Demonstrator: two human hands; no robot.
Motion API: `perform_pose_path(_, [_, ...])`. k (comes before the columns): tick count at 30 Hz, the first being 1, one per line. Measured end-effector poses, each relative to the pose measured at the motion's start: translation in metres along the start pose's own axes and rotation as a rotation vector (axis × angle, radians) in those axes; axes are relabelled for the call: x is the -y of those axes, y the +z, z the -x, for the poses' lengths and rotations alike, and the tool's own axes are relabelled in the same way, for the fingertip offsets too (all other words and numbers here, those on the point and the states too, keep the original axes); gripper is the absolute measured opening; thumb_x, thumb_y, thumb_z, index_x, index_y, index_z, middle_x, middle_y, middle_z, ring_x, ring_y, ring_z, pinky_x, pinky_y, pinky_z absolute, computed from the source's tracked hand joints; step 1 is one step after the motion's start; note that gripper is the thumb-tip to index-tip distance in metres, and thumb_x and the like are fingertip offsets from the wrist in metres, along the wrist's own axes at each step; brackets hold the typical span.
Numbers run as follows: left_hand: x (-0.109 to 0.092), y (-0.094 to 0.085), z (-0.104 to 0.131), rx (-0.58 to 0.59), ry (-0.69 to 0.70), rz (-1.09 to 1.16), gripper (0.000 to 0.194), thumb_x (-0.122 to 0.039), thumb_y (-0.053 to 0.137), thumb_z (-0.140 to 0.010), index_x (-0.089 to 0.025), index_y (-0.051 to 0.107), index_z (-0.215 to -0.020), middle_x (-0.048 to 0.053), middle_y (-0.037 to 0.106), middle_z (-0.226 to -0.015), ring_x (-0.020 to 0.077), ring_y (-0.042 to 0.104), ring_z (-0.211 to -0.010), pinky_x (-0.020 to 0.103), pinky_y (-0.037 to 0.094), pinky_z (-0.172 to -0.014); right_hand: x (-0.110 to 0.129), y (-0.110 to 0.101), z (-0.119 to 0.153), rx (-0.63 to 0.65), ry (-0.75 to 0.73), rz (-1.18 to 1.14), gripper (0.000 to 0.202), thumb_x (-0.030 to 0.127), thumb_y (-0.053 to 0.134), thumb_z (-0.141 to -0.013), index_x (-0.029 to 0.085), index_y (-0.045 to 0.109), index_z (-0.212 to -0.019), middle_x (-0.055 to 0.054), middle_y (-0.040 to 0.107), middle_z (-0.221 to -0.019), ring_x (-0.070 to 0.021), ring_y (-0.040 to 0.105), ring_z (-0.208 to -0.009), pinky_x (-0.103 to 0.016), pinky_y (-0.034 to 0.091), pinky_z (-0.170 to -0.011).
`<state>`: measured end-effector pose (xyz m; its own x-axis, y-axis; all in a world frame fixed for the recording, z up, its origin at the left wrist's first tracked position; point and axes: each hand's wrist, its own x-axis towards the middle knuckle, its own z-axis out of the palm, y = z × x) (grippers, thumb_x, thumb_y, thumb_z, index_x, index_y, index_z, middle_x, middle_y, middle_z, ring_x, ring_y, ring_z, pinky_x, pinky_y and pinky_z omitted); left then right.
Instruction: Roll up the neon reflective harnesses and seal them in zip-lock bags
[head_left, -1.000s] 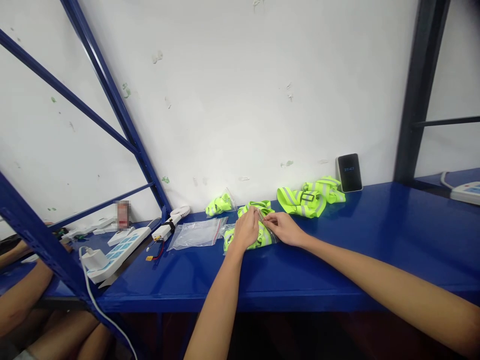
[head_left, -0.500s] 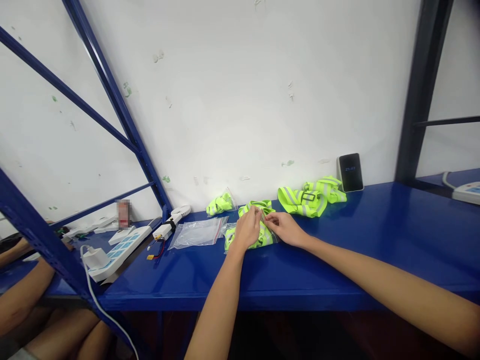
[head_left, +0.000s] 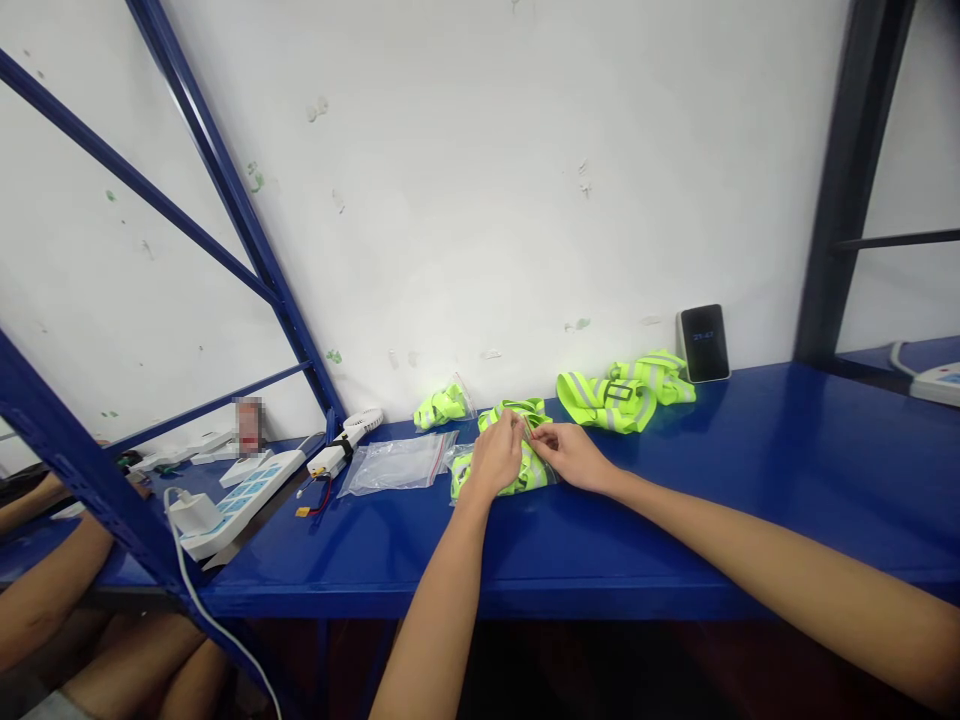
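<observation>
A clear zip bag [head_left: 531, 474] with a folded neon yellow-green reflective strap in it lies on the blue table in front of me. My left hand [head_left: 498, 452] pinches the upper edge of this bag. Close beside it, my right hand [head_left: 574, 455] has thumb and forefinger closed on the same edge. My fingers cover most of the bag's opening, so I cannot see whether it is sealed. Just behind my hands sits another reflective strap [head_left: 534, 408], partly hidden by the left one.
Flat clear zip bags [head_left: 397, 462] lie to the left, near a handheld fan [head_left: 362, 422] and a power strip [head_left: 247, 503]. Against the wall are a bagged strap [head_left: 442, 405], loose reflective straps [head_left: 611, 400] and a device with a dark screen [head_left: 705, 343]. Another person's arm [head_left: 64, 590] is at far left.
Both hands stay at the bag's edge with almost no movement. The whole view has shifted very slightly.
</observation>
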<state>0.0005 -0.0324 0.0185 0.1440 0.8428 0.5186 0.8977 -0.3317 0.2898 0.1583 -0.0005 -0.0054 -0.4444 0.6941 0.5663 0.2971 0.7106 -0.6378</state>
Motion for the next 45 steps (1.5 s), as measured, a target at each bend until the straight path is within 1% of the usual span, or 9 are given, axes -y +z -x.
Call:
perform_pose_path(6, [0.001, 0.001, 0.000, -0.009, 0.014, -0.020, 0.027, -0.038, 0.026, -0.099, -0.024, 0.048, -0.101, 0.004, 0.065, -0.089, 0.0224, 0.063, -0.086, 0.031, 0.040, -0.071, -0.002, 0.002, -0.001, -0.010, -0.041, 0.057, 0.026, 0.033, 0.047, -0.089, 0.018, 0.056, -0.071, 0.001, 0.056, -0.059, -0.0131, 0.046, -0.052, -0.025, 0.034, -0.053])
perform_pose_path(15, [0.002, 0.001, 0.001, -0.008, 0.005, -0.005, 0.027, -0.039, 0.025, -0.099, -0.024, 0.047, -0.100, 0.004, 0.066, -0.091, 0.0226, 0.063, -0.086, 0.031, 0.040, -0.072, -0.009, 0.002, 0.000, 0.003, -0.048, 0.013, 0.025, 0.033, 0.047, -0.090, 0.017, 0.062, -0.078, -0.001, 0.064, -0.070, -0.0148, 0.053, -0.059, -0.025, 0.038, -0.059])
perform_pose_path(25, [0.000, 0.001, 0.000, -0.010, 0.008, -0.037, 0.028, -0.039, 0.024, -0.100, -0.023, 0.047, -0.101, 0.004, 0.065, -0.090, 0.0228, 0.063, -0.086, 0.032, 0.040, -0.072, -0.008, 0.005, -0.003, -0.005, -0.067, 0.069, 0.025, 0.032, 0.046, -0.088, 0.018, 0.055, -0.070, 0.001, 0.056, -0.061, -0.0126, 0.047, -0.054, -0.025, 0.035, -0.056])
perform_pose_path(29, [0.000, 0.002, 0.000, -0.010, 0.005, -0.029, 0.028, -0.038, 0.024, -0.100, -0.023, 0.048, -0.102, 0.005, 0.065, -0.090, 0.0226, 0.063, -0.086, 0.031, 0.040, -0.072, -0.007, 0.005, -0.003, -0.012, -0.066, 0.078, 0.024, 0.032, 0.045, -0.088, 0.019, 0.052, -0.070, 0.001, 0.056, -0.061, -0.0127, 0.047, -0.054, -0.025, 0.035, -0.056])
perform_pose_path(31, [0.000, 0.002, 0.000, -0.010, 0.005, -0.017, 0.029, -0.038, 0.024, -0.100, -0.023, 0.048, -0.102, 0.006, 0.065, -0.090, 0.0227, 0.063, -0.086, 0.032, 0.041, -0.072, -0.005, 0.005, -0.003, -0.013, -0.059, 0.074, 0.023, 0.032, 0.045, -0.089, 0.019, 0.052, -0.072, 0.001, 0.058, -0.063, -0.0133, 0.049, -0.055, -0.025, 0.035, -0.057])
perform_pose_path(34, [-0.001, 0.001, 0.000, -0.012, 0.014, -0.004, 0.027, -0.036, 0.027, -0.099, -0.022, 0.049, -0.102, 0.006, 0.065, -0.091, 0.0228, 0.063, -0.086, 0.032, 0.041, -0.072, -0.002, 0.003, -0.002, -0.006, -0.046, 0.048, 0.018, 0.033, 0.045, -0.090, 0.020, 0.055, -0.082, 0.001, 0.060, -0.066, -0.0142, 0.051, -0.056, -0.025, 0.037, -0.057])
perform_pose_path(36, [-0.002, -0.001, 0.001, -0.016, 0.026, -0.003, 0.024, -0.034, 0.030, -0.099, -0.023, 0.050, -0.101, 0.006, 0.066, -0.091, 0.0220, 0.063, -0.085, 0.031, 0.041, -0.073, 0.000, 0.002, -0.001, 0.001, -0.050, 0.039, 0.020, 0.036, 0.044, -0.092, 0.020, 0.055, -0.087, 0.001, 0.061, -0.069, -0.0146, 0.052, -0.056, -0.025, 0.037, -0.057])
perform_pose_path(42, [-0.005, -0.004, 0.002, -0.030, 0.060, 0.027, 0.021, -0.034, 0.033, -0.098, -0.024, 0.051, -0.096, 0.003, 0.065, -0.084, 0.0203, 0.061, -0.080, 0.029, 0.040, -0.071, 0.001, 0.002, -0.002, -0.012, -0.082, 0.127, 0.023, 0.036, 0.040, -0.095, 0.021, 0.056, -0.089, -0.001, 0.060, -0.070, -0.0149, 0.051, -0.055, -0.026, 0.036, -0.056])
perform_pose_path(45, [-0.005, -0.004, 0.003, -0.040, 0.049, 0.019, 0.022, -0.034, 0.032, -0.098, -0.024, 0.051, -0.095, 0.003, 0.065, -0.086, 0.0197, 0.061, -0.081, 0.028, 0.039, -0.070, 0.003, 0.000, 0.000, -0.007, -0.061, 0.050, 0.025, 0.038, 0.040, -0.095, 0.020, 0.057, -0.096, -0.001, 0.063, -0.073, -0.0148, 0.053, -0.056, -0.026, 0.038, -0.058])
